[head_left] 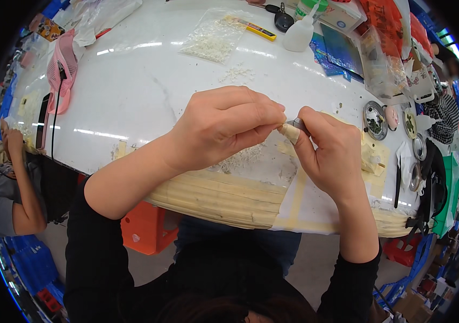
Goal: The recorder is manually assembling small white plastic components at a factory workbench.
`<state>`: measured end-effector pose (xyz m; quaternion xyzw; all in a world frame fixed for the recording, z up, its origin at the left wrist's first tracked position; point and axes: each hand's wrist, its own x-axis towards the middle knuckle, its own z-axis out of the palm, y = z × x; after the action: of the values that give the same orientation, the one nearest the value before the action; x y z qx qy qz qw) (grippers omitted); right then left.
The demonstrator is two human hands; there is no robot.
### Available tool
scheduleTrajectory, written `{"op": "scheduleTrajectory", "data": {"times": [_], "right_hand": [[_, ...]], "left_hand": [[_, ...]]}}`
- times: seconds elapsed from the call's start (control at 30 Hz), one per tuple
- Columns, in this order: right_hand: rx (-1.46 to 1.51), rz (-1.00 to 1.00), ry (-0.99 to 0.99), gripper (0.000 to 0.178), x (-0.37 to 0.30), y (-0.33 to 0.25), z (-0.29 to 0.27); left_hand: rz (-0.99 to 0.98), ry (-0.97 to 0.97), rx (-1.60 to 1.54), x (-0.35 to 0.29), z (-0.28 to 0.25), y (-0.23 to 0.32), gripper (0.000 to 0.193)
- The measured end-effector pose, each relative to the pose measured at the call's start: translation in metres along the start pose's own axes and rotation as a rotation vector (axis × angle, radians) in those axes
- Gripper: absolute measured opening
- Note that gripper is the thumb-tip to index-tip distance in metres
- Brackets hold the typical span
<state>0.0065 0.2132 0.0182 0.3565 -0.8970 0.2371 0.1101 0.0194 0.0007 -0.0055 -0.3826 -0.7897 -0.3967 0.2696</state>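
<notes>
Over the table's near edge, my left hand (229, 121) is closed in a pinch with its fingertips together. Whatever it grips is too small or hidden to name. My right hand (329, 151) meets it, closed on a small grey metal tool (298, 125) that looks like a short blade. Cream tape (290, 132) wraps the right thumb's tip. Below the left hand lies a scatter of tiny white pieces (243, 160), and a smaller heap of white bits (236, 74) sits farther back. A clear plastic bag (208, 46) holds many similar pieces.
Behind are a yellow utility knife (260, 30), a car key (283, 20) and a white squeeze bottle (299, 35). Round metal dishes (375, 119) stand at right. Cream tape strips (219, 199) cover the front edge. A pink mesh item (61, 72) lies left; another person's arm (19, 177) is beyond.
</notes>
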Motion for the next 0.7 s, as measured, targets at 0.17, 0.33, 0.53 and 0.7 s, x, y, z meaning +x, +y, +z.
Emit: {"op": "scheduleTrajectory", "data": {"times": [0.17,0.33,0.53,0.7], "right_hand": [[0.010,-0.010,0.006,0.013,0.0003,0.0007,0.0006],[0.014,-0.025,0.001,0.013,0.0000,0.0010,0.0000],[-0.010,-0.040,0.015,0.014,-0.0006,0.0007,0.0018],[-0.020,-0.029,0.036,0.016,0.0001,0.0011,0.0027]], "left_hand": [[-0.002,-0.003,0.001,-0.0007,-0.0001,-0.0003,0.027],[-0.001,-0.008,0.007,0.0003,-0.0008,0.0012,0.027],[-0.002,-0.003,0.000,0.0000,0.0003,-0.0002,0.026],[0.006,0.003,0.002,0.0006,-0.0004,0.0004,0.025]]}}
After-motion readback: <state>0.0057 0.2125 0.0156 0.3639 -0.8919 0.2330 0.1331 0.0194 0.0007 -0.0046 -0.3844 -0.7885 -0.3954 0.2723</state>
